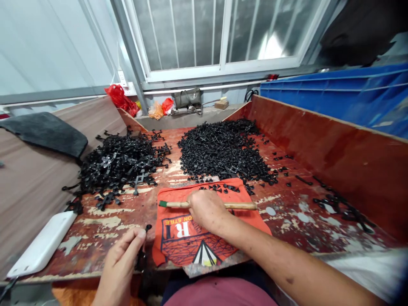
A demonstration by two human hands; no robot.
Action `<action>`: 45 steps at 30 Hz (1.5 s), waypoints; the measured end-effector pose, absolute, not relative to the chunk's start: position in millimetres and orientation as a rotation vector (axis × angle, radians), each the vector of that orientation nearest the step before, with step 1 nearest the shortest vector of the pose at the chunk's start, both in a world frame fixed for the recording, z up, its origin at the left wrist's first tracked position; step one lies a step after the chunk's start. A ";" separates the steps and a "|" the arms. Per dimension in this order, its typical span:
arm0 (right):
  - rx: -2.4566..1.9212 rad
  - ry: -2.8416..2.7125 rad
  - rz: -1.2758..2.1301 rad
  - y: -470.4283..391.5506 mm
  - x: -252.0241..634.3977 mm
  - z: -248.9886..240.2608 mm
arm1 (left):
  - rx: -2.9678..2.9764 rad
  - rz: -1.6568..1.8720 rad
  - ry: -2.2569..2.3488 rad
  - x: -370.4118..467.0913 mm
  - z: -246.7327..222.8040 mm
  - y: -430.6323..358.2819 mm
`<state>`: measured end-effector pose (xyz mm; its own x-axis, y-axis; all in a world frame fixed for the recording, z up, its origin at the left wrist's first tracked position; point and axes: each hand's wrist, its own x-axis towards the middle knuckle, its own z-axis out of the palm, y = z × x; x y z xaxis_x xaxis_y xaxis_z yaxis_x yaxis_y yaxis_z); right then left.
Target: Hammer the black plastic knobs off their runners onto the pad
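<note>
Head view: both bare hands work at the near edge of a red-painted, badly worn wooden desk [283,229]. The right hand [207,210] is curled in a fist round a slim, pale wooden stick with a green end [240,206], which lies crosswise over an orange-red printed cloth [181,255]. Gripping it near mid-length, with both ends free, probably helps keep it level and steady. The cloth is spread by the middle of the near edge, perhaps as a softer, cleaner surface than the scraped paint; a few small black pieces [226,188] are scattered along its far side.

Just left of the cloth, at the near edge, the left hand [119,257] has thumb and forefinger together on a thin black plastic-looking part [148,228]. A fingertip pinch seems apt for something so slight; its lower portion is too dark to make out.

Beyond the hands, a heap of black branching parts [117,165] fills the left side and a denser heap of tiny black pieces [219,148] sits toward the far edge, apparently kept separate yet within reach. An upright red-brown wooden board [318,165] lines the right edge, likely to stop pieces spilling. Toward the near left corner lies a white rectangular plastic device [41,242], clear of both hands.
</note>
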<state>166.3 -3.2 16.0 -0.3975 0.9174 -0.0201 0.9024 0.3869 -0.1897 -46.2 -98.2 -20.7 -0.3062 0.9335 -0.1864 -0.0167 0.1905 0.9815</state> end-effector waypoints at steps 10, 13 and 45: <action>-1.619 -2.536 0.283 3.8 159.6 5.1 | 0.824 1.261 1.454 -46.1 -29.5 -105.6; -1.606 -2.491 0.269 6.0 172.9 6.7 | 0.846 1.256 1.470 -45.3 -30.9 -105.4; -1.701 -2.520 0.284 -22.7 216.7 21.6 | 1.138 0.955 1.425 -22.5 -26.1 -101.1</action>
<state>216.7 -22.7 21.6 -0.3765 0.9259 -0.0310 0.9095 0.3631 -0.2025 -22.5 -101.1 -26.1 -0.0202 0.9719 -0.2345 0.1526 0.2348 0.9600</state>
